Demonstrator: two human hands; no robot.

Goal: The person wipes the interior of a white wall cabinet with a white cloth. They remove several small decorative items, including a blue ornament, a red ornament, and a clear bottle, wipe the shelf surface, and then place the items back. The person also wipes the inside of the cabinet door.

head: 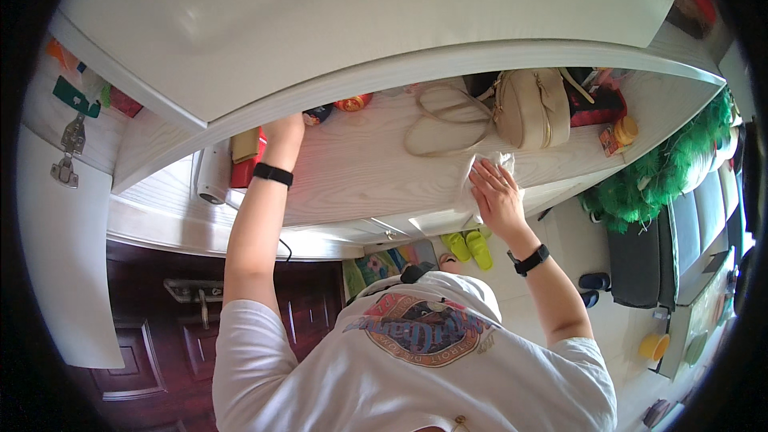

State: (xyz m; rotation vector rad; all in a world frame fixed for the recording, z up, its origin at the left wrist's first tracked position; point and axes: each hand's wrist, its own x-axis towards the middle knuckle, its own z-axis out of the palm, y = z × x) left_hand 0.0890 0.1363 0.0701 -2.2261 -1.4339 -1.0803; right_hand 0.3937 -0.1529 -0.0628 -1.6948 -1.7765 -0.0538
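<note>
My right hand point(497, 195) lies flat over a crumpled white cloth or tissue point(509, 162) at the front edge of a pale wood-grain shelf point(354, 162). Just behind it stands a beige handbag point(531, 111), its strap looped to the left on the shelf. My left hand point(285, 129) reaches to the shelf's left part; its fingers are hidden behind the cabinet frame, so what they touch cannot be told. Near it are a red box point(243, 173), a tan box point(245, 146), a dark rounded item point(318, 114) and a red-and-gold item point(353, 102).
A white cabinet door point(360, 18) overhangs the shelf; another door point(66, 240) hangs open at left. A small yellow-lidded jar point(626, 130) stands at the shelf's right end, near green tinsel-like foliage point(654, 174). A white cylinder point(212, 177) is at left. Green slippers point(468, 248) lie on the floor.
</note>
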